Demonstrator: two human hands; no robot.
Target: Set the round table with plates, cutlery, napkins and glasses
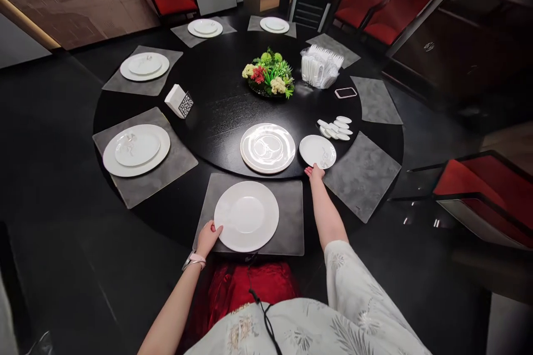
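A large white plate (233,233) lies on the grey placemat (293,233) straight in front of me. My left hand (209,237) pinches its left rim, the thumb on top and the fingers curled at the edge. Farther out, my right hand (315,172) grips the near edge of a smaller white plate (316,147) with a faint pattern. Its thumb is over the rim, and its fingers are partly under the plate. Left of that plate sits a stack of shiny plates (267,148), bright with reflected light. White spoon rests (336,128) lie just beyond my right hand's plate.
The round black table (216,105) carries a flower arrangement (270,74), a wrapped bundle of white items (321,65), a phone (345,92) and a napkin holder (179,101). Paired plates (109,158) stand on other placemats. A red chair (478,188) is at the right.
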